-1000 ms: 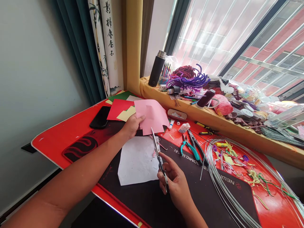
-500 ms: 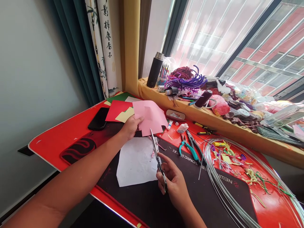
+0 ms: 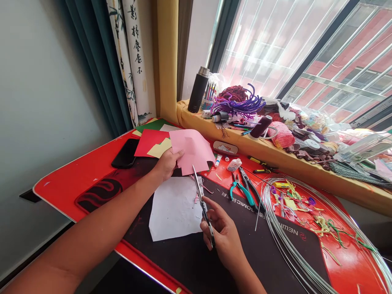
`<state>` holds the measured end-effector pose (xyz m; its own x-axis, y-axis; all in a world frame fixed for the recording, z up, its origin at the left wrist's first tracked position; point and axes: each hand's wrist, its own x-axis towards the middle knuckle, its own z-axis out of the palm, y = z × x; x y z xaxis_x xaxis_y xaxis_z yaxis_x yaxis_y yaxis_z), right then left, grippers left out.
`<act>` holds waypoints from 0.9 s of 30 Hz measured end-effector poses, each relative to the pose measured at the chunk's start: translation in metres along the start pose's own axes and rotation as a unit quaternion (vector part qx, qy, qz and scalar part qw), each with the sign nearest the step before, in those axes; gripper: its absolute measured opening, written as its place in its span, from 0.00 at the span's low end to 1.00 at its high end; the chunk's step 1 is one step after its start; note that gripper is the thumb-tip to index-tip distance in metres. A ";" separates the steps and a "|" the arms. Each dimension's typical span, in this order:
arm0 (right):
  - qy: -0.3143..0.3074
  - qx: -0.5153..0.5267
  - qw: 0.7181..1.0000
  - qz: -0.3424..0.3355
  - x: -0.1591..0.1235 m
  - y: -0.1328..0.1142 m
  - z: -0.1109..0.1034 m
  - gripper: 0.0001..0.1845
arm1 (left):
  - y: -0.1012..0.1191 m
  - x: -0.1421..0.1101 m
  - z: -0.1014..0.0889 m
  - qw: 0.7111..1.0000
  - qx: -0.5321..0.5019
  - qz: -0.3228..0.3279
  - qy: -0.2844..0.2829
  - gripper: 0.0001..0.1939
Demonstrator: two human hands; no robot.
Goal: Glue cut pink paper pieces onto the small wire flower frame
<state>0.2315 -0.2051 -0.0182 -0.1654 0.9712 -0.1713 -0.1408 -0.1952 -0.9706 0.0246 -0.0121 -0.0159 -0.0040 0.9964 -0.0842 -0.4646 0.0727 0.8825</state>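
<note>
My left hand (image 3: 167, 164) is closed on the left edge of a pink sheet of paper (image 3: 191, 149), thumb on top. The sheet's lower edge is cut unevenly. In my right hand (image 3: 222, 228) is a pair of scissors (image 3: 203, 208), fingers at its handles, blades pointing up and away. The blade tip lies at the sheet's lower edge; whether it touches the paper I cannot tell. Below the hands a white sheet (image 3: 174, 214) with small specks and scraps lies on a dark mat (image 3: 196, 261). Red paper (image 3: 147, 139) and cream paper (image 3: 161, 148) lie behind my left hand.
A black phone (image 3: 125, 153) rests on the red table left. Right of the hands are teal-handled pliers (image 3: 245, 192), a white glue bottle (image 3: 234, 164) and a large wire coil (image 3: 275, 228). Yarn, a thermos (image 3: 198, 90) and craft supplies crowd the windowsill.
The whole view has shifted slightly. My hands, the pink paper and the scissors keep nearly the same positions relative to each other.
</note>
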 end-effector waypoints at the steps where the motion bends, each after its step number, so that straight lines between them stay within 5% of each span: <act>1: 0.000 -0.001 1.000 0.000 0.000 0.000 0.000 0.41 | 0.000 0.000 0.000 1.000 0.001 0.000 0.000 0.24; 13: -0.004 -0.003 1.000 0.002 -0.001 -0.002 0.001 0.42 | -0.003 0.002 -0.002 1.000 0.006 -0.001 -0.003 0.23; 20: -0.009 -0.013 1.000 -0.022 -0.003 -0.004 0.000 0.39 | 0.010 0.004 -0.003 0.994 -0.094 0.033 0.049 0.16; 27: 0.055 -0.028 0.996 -0.061 0.003 -0.004 -0.005 0.34 | 0.020 -0.014 0.007 0.991 -0.134 -0.003 -0.025 0.15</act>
<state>0.2362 -0.2002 -0.0154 -0.0426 0.9969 -0.0659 -0.0991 -0.0699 -0.9926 0.0214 -0.0238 0.0063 0.0404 0.9974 -0.0590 -0.6833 0.0707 0.7267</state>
